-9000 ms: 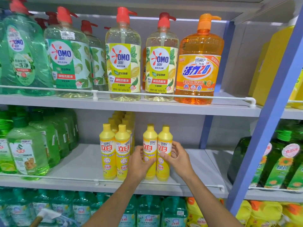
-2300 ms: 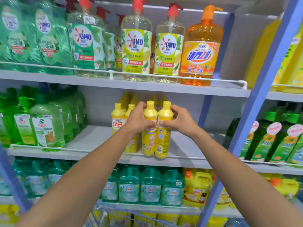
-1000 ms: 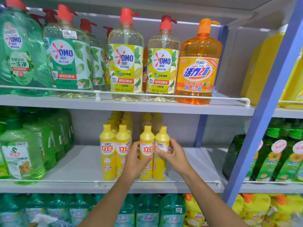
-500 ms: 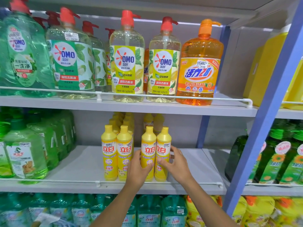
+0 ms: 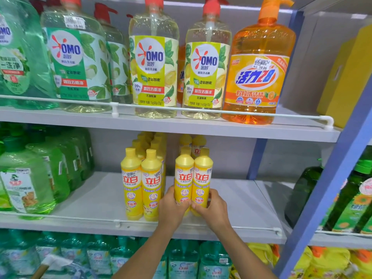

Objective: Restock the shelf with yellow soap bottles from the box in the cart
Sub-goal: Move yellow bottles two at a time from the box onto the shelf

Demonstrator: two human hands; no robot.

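Observation:
Two yellow soap bottles stand upright side by side near the front of the middle shelf [image 5: 96,200]. My left hand [image 5: 173,210] grips the lower part of the left bottle [image 5: 183,178]. My right hand [image 5: 214,211] grips the lower part of the right bottle [image 5: 203,178]. Their bases are hidden behind my fingers. To the left stands another row of yellow bottles [image 5: 141,184], running back into the shelf. More yellow bottles [image 5: 193,143] stand behind the held pair. The box and cart are out of view.
Large green bottles [image 5: 28,178] fill the shelf's left end. Big pump bottles [image 5: 155,67] and an orange one [image 5: 257,73] stand on the shelf above. A white rail [image 5: 80,218] runs along the shelf's front edge. A blue upright [image 5: 330,188] bounds the right side.
My hands have slid down the two bottles to their lower parts, and the pair now stands near the shelf front with labels facing out. The camera has moved closer.

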